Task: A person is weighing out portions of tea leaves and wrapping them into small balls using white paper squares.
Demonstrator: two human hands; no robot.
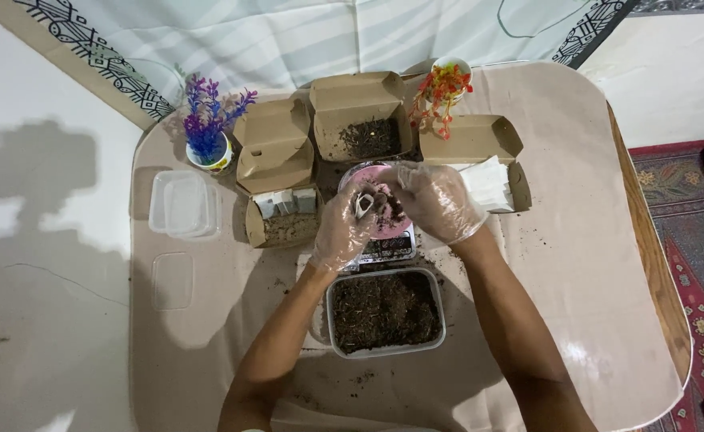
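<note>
Both of my hands wear clear plastic gloves and meet over a pink bowl [392,230] that sits on a small scale [388,250]. My left hand [342,228] pinches a small white pouch [363,206] that is held open. My right hand [436,202] is bunched beside the pouch, its fingertips holding a pinch of dark loose material. Just below the scale stands a clear plastic tub [385,311] full of the same dark material.
Brown cardboard boxes stand behind: one with dark material [362,120], one with white pouches [484,164], one with filled packets [285,216], one closed [273,146]. Purple flowers [208,128], orange flowers [443,88] and clear lids [182,205] share the beige-covered table [592,264].
</note>
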